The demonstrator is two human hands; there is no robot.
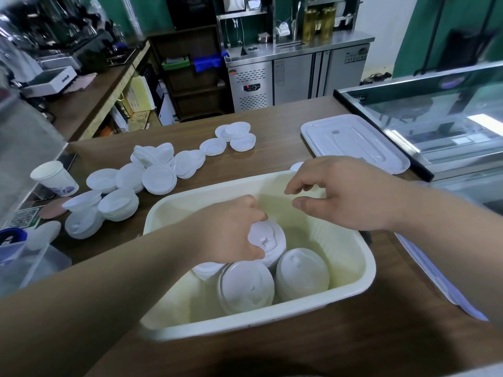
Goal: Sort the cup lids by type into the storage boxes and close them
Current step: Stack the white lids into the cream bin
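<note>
The person shows as two bare arms and two bare hands. The left forearm (109, 281) is uncovered along all of its visible length, and so is the right forearm (449, 227). The left hand (228, 229) and right hand (345, 191) are ungloved. The nail on the right thumb (298, 204) is short and plain.

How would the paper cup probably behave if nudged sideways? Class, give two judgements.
The paper cup probably tips easily: it stands on its narrower end. Once down, its tapered wall would likely make it roll in a curve.
</note>
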